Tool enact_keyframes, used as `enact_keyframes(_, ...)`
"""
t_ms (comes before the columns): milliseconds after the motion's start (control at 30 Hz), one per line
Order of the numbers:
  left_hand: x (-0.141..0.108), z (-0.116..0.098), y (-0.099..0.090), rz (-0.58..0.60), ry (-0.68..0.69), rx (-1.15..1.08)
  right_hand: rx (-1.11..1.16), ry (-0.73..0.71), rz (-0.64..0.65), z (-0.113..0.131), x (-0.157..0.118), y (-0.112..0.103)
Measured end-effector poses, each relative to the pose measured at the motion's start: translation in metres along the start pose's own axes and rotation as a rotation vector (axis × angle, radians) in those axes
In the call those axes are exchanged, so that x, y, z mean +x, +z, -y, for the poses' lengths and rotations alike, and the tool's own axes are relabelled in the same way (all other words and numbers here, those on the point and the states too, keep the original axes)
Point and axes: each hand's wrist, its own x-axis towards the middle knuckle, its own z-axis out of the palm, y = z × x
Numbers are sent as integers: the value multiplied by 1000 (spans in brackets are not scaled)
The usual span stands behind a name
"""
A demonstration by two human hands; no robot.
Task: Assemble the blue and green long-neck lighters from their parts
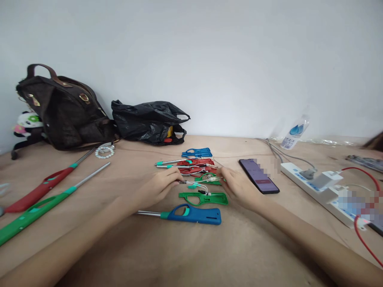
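A big plain wall (227, 52) fills the far side. It is pale grey-white and bare, and the light on it is soft and even. Under it is a wide table (209, 255) with a light brown top that runs from left to right. At the far left, a dark brown bag (66, 111) stands against the wall. Just to its right sits a black plastic bag (149, 119). At the far right, a clear bottle (295, 133) leans by the wall.

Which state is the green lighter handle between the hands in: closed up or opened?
Opened: the green handle shell lies flat as a bare half, its inside facing up, between the left hand and right hand.
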Motion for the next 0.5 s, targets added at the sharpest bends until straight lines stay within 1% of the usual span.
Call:
enact_keyframes(100, 1, -10, -2, 31, -12, -78, 31, 38, 24, 5, -3, -3)
enact_keyframes(200, 1, -14, -1, 131, -68, -92, 23, 64, 72, 10, -5, -2)
enact_keyframes(267, 0, -14, 1, 197, -116, -56, 6, 72, 111, 12, -6, 2)
enact_keyframes(367, 0, -10, 5, 248, -158, 9, -19, 62, 145, 13, -8, 8)
enact_keyframes(500, -2, -4, 9, 266, -132, 56, -35, 39, 164, 15, -10, 13)
